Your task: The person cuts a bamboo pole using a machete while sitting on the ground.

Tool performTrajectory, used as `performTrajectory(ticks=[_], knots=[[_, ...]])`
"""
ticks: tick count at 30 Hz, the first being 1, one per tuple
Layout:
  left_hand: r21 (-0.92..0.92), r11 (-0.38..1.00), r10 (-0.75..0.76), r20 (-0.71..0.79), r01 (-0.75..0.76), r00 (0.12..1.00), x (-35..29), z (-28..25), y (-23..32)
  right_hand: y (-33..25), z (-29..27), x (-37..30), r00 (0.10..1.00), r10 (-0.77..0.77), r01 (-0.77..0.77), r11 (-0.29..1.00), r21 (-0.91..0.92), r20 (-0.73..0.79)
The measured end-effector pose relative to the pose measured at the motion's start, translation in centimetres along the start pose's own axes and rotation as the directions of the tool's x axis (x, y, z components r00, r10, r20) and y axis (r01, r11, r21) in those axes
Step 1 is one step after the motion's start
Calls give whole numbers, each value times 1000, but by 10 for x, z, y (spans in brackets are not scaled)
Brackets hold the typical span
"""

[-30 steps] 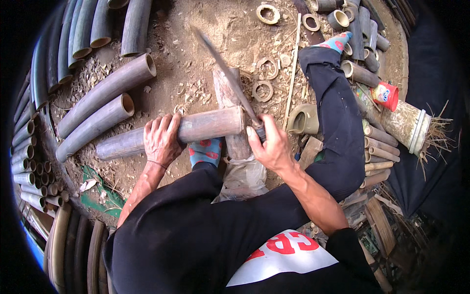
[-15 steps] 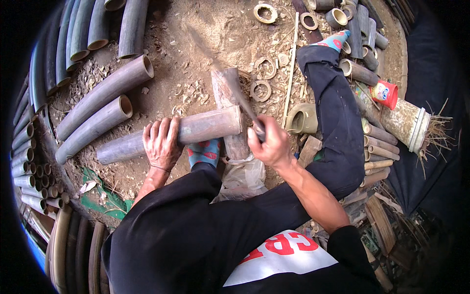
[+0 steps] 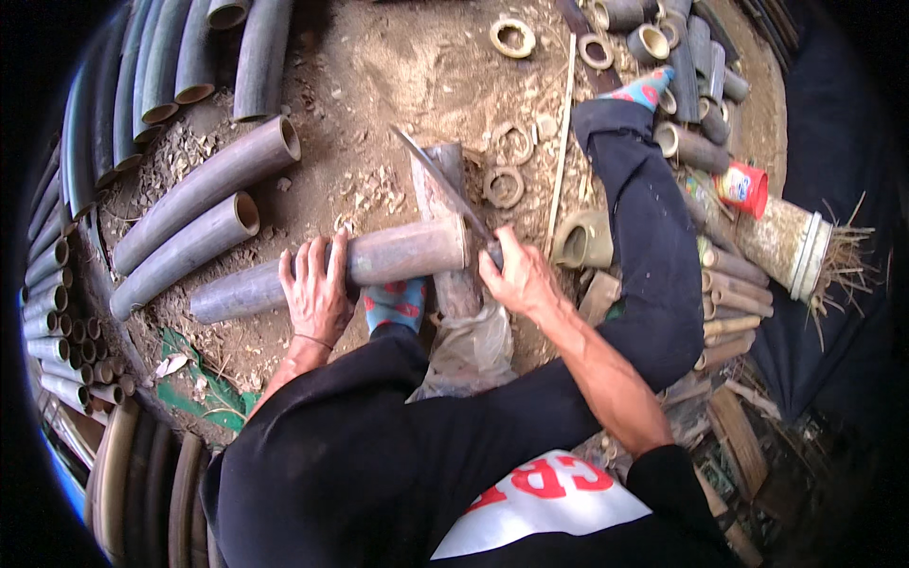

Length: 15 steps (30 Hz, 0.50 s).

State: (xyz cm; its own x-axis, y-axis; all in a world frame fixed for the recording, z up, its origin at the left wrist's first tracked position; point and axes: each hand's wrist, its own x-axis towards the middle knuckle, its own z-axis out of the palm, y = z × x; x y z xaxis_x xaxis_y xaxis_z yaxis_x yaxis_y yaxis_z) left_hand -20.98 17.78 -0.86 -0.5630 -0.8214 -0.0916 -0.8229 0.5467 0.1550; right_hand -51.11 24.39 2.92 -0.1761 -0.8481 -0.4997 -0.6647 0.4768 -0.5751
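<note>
My left hand [image 3: 315,289] rests over a thick grey-brown bamboo tube [image 3: 402,254], its fingers curved across the top and gripping it. The tube lies across a short log [image 3: 460,295], with its right end just past the log. In my right hand [image 3: 521,276] is the handle of a long machete [image 3: 439,178]. Its dark blade slants up and left over the tube's right end and the log; whether it touches the tube I cannot tell. My foot in a blue patterned sock [image 3: 393,305] is beneath the tube, left of the log.
Two cut bamboo tubes [image 3: 204,197] lie at left, with more stacked behind and along the left rim. Cut rings [image 3: 504,186] and shavings litter the dirt. On the right are my outstretched leg [image 3: 649,227], a red packet [image 3: 741,188] and a pale container of sticks [image 3: 772,237].
The machete blade, blurred and reaching farther away before, has come down nearer the tube. My right hand has shifted slightly left. My left hand still holds the tube in nearly the same place.
</note>
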Motion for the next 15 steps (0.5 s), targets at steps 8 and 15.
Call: performTrajectory(ticks=[8,15], knots=[[-189,982,82,391,-7,917,45,-37,-25,-32,-2,-26,986,-85,106,984,141,-147],[-282,959,120,365,-12,923,43,-22,-28,-19,13,-26,926,-268,248,963,-106,-265]])
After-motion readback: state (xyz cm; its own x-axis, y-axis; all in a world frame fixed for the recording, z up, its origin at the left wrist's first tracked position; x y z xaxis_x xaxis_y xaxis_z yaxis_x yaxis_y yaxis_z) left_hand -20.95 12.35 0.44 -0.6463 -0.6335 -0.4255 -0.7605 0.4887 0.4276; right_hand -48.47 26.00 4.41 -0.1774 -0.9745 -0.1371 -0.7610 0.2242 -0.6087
